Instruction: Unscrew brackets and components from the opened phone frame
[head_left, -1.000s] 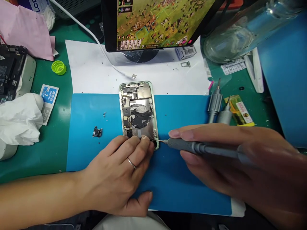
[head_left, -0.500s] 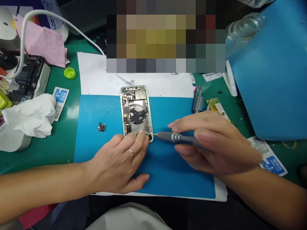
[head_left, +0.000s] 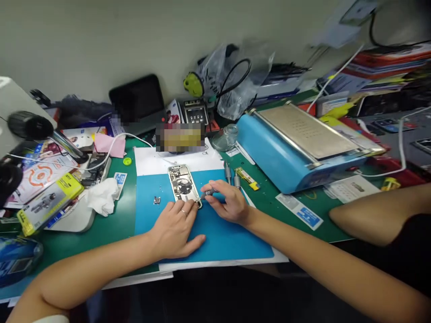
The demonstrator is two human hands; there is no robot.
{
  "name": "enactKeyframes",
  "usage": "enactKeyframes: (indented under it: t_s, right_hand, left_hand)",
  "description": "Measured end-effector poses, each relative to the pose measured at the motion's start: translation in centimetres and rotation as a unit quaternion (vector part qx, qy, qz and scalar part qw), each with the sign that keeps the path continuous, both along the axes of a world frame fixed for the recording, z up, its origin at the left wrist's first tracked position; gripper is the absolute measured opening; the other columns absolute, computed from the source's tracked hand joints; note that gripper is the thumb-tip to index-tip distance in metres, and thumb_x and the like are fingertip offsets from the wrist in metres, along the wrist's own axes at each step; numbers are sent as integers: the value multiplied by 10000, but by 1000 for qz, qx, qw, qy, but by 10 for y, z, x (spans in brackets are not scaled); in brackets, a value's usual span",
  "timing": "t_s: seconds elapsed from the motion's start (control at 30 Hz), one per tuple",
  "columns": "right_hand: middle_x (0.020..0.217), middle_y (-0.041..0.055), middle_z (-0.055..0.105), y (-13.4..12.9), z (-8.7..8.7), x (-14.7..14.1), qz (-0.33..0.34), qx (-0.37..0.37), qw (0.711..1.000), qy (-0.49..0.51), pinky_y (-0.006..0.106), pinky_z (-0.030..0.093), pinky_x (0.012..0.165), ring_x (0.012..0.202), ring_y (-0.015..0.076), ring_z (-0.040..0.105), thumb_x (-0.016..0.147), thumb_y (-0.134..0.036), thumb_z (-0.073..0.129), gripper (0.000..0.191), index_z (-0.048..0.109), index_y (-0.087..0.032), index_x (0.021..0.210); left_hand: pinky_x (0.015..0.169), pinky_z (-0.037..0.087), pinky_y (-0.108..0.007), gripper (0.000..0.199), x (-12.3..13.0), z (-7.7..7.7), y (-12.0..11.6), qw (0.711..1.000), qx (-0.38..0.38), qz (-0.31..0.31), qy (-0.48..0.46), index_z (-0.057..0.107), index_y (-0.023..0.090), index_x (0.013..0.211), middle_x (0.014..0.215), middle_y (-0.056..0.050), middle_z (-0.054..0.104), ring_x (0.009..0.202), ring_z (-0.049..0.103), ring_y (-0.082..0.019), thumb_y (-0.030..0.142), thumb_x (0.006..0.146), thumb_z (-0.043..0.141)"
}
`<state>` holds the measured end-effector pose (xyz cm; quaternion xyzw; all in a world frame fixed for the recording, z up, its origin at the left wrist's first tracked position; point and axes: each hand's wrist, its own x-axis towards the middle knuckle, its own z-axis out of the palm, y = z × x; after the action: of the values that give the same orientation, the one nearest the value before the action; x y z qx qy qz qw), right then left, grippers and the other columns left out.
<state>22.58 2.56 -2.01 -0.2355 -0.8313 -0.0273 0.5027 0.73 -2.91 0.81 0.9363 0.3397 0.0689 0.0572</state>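
Note:
An opened phone with its inner parts exposed lies on a blue mat. My left hand rests palm down over the mat, its fingertips on the phone's lower end and its thumb spread out to the right. A ring is on one finger. In my right hand is a grey screwdriver, held between thumb and fingers, its tip at the phone's lower right corner. The exact contact of the tip is too small to tell. A small dark component lies left of the phone.
A blue machine with a metal plate stands at the right. Further screwdrivers lie behind my right hand. Crumpled tissue and a yellow box are at the left. Another person's arm rests at the right edge.
The view has tilted up and widened, showing more of the bench and wall. My right hand's fingers have closed in around the screwdriver. My left hand stays at the phone's lower end.

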Motion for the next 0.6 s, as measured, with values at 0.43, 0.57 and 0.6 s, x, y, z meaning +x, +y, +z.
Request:
enactKeyframes:
  t_s: [0.43, 0.57, 0.6]
  right_hand:
    - [903, 51, 729, 0, -3, -1, -8, -5, 1000, -5, 326, 592, 625, 707, 181, 664, 909, -151, 601, 687, 317, -222, 1530]
    - [851, 30, 686, 0, -1, 0, -11, -5, 1000, -10, 331, 569, 604, 694, 185, 633, 899, -174, 619, 687, 341, -258, 1522]
    - [863, 38, 686, 0, 0, 0, -11, -5, 1000, -11, 338, 573, 613, 709, 190, 637, 898, -175, 620, 688, 343, -253, 1522]
  left_hand:
    - [904, 471, -475, 702, -3, 1, 2, 1000, 6, -1, -15, 502, 67, 1398, 1378, -186, 563, 1130, 540, -335, 612, 955, 490]
    - [883, 483, -461, 642, -2, 1, 5, 1000, 8, -3, -20, 540, 87, 1358, 1329, -172, 591, 1077, 560, -316, 590, 961, 501]
    - [877, 485, -454, 617, -2, 1, 6, 1000, 10, -5, -21, 553, 93, 1343, 1312, -166, 600, 1061, 564, -307, 578, 965, 502]
